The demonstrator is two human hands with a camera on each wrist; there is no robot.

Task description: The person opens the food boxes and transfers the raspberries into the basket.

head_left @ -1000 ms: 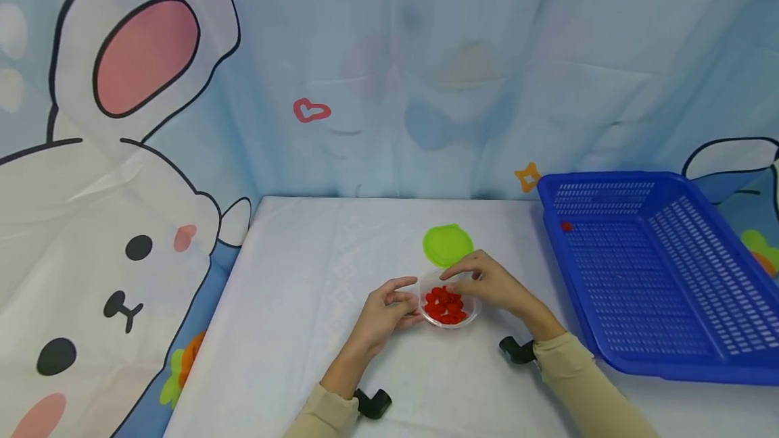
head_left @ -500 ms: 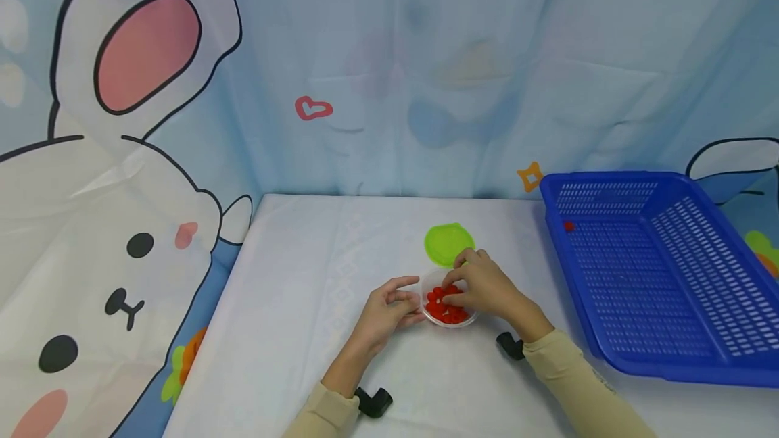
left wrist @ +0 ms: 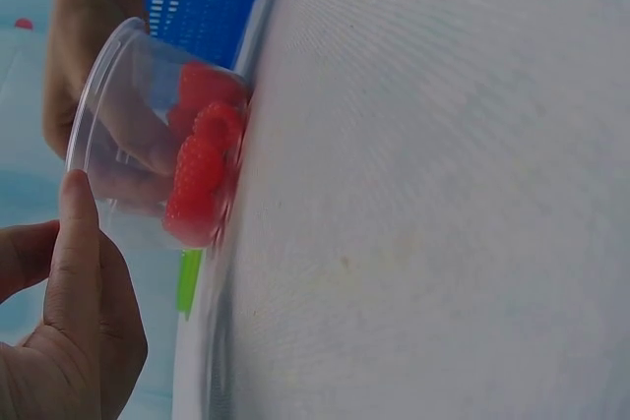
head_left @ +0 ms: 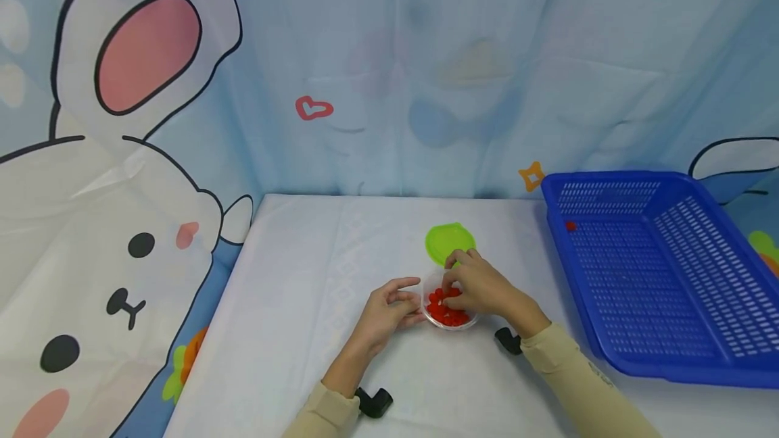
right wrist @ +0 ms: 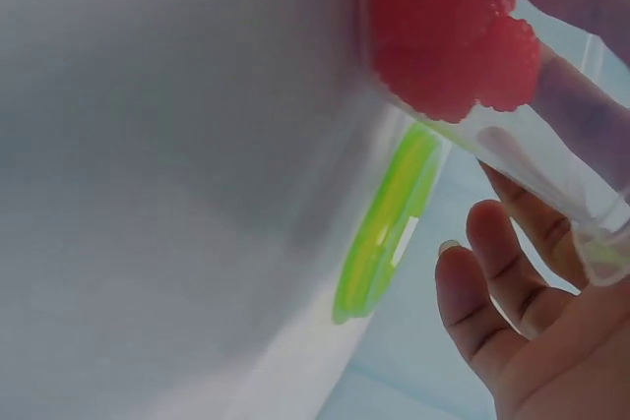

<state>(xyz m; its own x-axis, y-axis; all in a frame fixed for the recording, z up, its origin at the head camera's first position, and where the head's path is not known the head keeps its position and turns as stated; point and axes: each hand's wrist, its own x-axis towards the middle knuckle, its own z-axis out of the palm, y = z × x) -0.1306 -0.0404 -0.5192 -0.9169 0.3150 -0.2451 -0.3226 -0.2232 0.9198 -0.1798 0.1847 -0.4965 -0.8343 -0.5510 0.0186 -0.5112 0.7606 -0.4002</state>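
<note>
A clear plastic cup (head_left: 431, 281) stands on the white table with several red raspberry-shaped pieces (head_left: 445, 313) in it. At its left side is my left hand (head_left: 379, 323), one fingertip touching the rim in the left wrist view and nothing gripped. From the right, my right hand (head_left: 487, 289) reaches over the rim. Its thumb and a finger are inside the cup against the red pieces (right wrist: 428, 36), while other fingers stay outside, loosely bent. Whether a piece is pinched cannot be told. Just behind the cup lies a green lid (head_left: 447, 240).
A blue plastic basket (head_left: 657, 367) stands on the right side of the table, with one small red piece (head_left: 571, 226) near its far left corner. Behind the table hangs a light blue printed curtain (head_left: 377, 154).
My right hand has moved left and down, its fingers deeper in the cup among the red pieces. My left hand has stayed beside the cup.
</note>
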